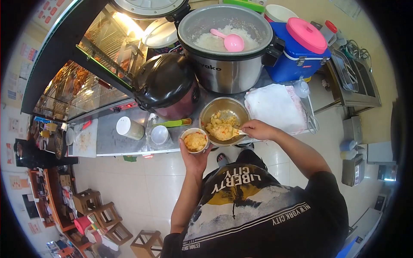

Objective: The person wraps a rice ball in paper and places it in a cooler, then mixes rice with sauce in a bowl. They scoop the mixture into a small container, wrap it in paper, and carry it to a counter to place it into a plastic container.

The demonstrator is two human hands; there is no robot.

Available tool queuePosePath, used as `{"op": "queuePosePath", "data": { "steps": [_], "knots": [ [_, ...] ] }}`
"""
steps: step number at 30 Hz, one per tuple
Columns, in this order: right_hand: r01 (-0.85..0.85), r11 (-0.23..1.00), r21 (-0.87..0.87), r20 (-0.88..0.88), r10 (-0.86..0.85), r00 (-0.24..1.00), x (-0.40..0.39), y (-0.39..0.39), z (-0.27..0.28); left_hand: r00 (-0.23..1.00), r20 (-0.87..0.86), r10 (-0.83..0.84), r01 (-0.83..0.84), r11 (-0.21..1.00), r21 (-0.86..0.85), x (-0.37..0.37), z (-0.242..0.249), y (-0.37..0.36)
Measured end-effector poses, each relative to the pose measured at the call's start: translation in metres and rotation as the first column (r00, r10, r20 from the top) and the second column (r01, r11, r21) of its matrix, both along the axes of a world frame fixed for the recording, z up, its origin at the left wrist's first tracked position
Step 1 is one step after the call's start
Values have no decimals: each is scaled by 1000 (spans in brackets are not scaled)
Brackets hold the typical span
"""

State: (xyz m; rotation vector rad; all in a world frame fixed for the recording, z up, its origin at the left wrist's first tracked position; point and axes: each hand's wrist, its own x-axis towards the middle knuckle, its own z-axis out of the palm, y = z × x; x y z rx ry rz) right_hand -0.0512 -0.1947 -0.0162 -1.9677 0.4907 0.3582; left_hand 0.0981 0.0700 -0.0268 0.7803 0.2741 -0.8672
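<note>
My left hand (195, 161) is closed around a small round cup (205, 148) filled with orange-yellow fried rice (195, 141). In my right hand (257, 129) is the handle of a pale rice paddle (239, 132), whose blade is loaded with the same rice. The paddle head lies inside a metal mixing bowl (245, 112), over the rice (222, 121) at its bottom. The cup sits just left of the bowl, at the counter's front edge. A second, small clear cup (159, 135) stands on the counter left of my left hand.
Behind the bowl stands a large rice cooker (234, 73) of white rice with a pink ladle (233, 42). Left are a dark rice cooker (165, 84), a white-lidded jar (130, 128) and a glass food warmer (86, 81). White paper sheets (275, 107) and a blue cooler (288, 64) are right.
</note>
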Motion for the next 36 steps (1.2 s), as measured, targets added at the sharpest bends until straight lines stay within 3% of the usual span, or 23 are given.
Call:
{"op": "queuePosePath", "data": {
  "steps": [4,7,10,11,14,20,23,26,29,31,32,33,34,36],
  "knots": [
    [51,992,-113,176,-30,984,-7,-8,12,965,261,-18,-16,992,127,11,-9,6],
    [125,991,-54,175,-114,978,-4,-3,49,944,316,-96,29,977,211,13,14,-15],
    [255,964,-80,219,-233,948,2,21,66,939,304,-162,123,982,143,14,22,-50],
    [261,944,-204,353,-177,919,4,33,58,957,240,-161,121,977,174,9,36,-63],
    [207,798,-567,281,-49,959,4,74,49,976,105,-193,198,980,-32,17,10,-86],
    [-62,877,-477,58,102,993,4,88,61,980,34,-198,193,973,129,7,3,-100],
    [-206,838,-505,-36,218,975,12,71,71,956,-9,-293,293,956,-17,14,-1,-100],
    [-99,807,-582,76,176,982,13,36,98,945,1,-327,327,945,-17,25,-3,-98],
    [172,774,-609,271,-1,963,2,11,104,943,-59,-329,325,944,-64,30,0,-86],
    [206,972,-114,250,-173,953,-9,-3,81,959,-83,-271,263,960,-100,28,3,-82],
    [223,963,151,200,-251,947,-8,-5,70,964,-95,-248,236,964,-121,26,4,-83],
    [158,969,190,195,-195,961,-7,2,58,963,-47,-264,257,960,-115,25,2,-84],
    [94,995,-23,243,-86,966,-4,10,49,959,3,-282,281,954,-107,24,-4,-86],
    [59,976,-211,259,-3,966,6,22,37,950,86,-302,309,947,-85,23,-5,-86]
  ]
}}
